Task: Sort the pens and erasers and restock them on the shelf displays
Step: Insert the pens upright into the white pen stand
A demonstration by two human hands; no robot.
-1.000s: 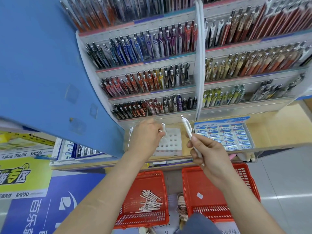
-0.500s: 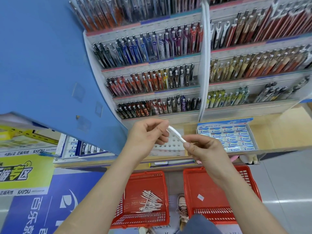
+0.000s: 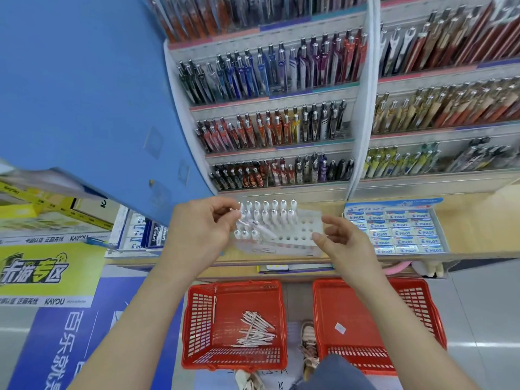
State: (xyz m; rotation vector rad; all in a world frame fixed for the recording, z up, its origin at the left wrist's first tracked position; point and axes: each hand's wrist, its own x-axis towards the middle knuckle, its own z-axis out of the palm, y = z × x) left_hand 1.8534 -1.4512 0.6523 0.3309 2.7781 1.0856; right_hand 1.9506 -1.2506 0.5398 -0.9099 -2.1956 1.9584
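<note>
My left hand (image 3: pixel 201 229) pinches a white pen (image 3: pixel 257 228) by its upper end, and the pen slants down to the right over a clear holder with round holes (image 3: pixel 305 235) on the shelf ledge. Several white pens (image 3: pixel 267 212) stand in the holder's back rows. My right hand (image 3: pixel 342 244) hovers just right of the holder with loosely curled fingers and holds nothing. A loose pile of white pens (image 3: pixel 254 329) lies in the left red basket (image 3: pixel 197 313) on the floor. A tray of Pilot erasers (image 3: pixel 399 230) sits to the right of the holder.
Tiers of pens (image 3: pixel 270 74) fill the shelves above the ledge. The right red basket (image 3: pixel 419 308) holds only a small white tag. A blue panel (image 3: pixel 78 94) juts in from the left. Boxes of Pilot goods (image 3: pixel 140 232) sit low on the left.
My right hand passed the white pen to my left hand and let go. My left hand now holds it over the holder, and the view has moved closer to the shelf.
</note>
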